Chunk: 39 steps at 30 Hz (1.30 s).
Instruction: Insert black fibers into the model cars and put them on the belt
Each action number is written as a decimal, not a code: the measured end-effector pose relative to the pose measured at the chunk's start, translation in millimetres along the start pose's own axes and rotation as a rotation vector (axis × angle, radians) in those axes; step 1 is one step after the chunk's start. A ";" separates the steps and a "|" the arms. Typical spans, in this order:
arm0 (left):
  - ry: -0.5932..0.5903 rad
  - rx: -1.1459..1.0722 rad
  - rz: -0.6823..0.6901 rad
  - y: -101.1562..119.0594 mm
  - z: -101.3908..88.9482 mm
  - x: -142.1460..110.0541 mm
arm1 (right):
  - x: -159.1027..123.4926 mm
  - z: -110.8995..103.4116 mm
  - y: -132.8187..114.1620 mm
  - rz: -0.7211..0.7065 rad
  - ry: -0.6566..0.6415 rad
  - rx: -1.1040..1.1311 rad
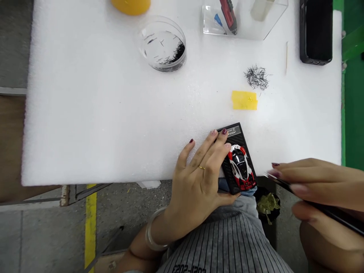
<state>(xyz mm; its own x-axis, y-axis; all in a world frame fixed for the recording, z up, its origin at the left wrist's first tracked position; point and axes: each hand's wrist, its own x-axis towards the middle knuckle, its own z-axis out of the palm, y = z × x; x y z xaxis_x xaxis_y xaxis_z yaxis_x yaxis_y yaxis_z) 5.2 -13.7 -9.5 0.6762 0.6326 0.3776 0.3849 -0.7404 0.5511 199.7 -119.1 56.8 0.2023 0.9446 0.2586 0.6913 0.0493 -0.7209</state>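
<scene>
A small red, white and black model car (pixel 241 165) is mounted on a black display base (pixel 231 175) at the table's near edge. My left hand (pixel 199 178) grips the base, fingertips on its far end and thumb at its near edge; one fingertip touches the car. The base's left side is partly covered by my fingers. To the right of the car and apart from it, my right hand (pixel 321 185) is closed on slim black tweezers (pixel 338 218). Their thin tips point left toward the car; whether they pinch anything is too small to tell.
On the white foam tabletop (pixel 99 113) lie yellow tape (pixel 244 100), a pile of fine black slivers (pixel 256 77), a round clear dish (pixel 163 43) with more slivers, a clear box (pixel 244 22) with a red cutter (pixel 228 15), a thin stick (pixel 286 57) and a black phone (pixel 316 32).
</scene>
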 end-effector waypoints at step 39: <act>0.024 0.045 0.000 1.0 3.0 -0.2 | 2.0 54.8 -8.1 0.442 0.091 0.364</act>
<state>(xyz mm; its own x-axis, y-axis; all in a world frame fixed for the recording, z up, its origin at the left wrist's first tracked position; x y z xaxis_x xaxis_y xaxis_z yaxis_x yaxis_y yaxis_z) 7.3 -15.3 -11.2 0.6612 0.6372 0.3959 0.4130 -0.7498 0.5169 156.4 -99.9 28.0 0.4880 0.8696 -0.0748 0.2479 -0.2203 -0.9434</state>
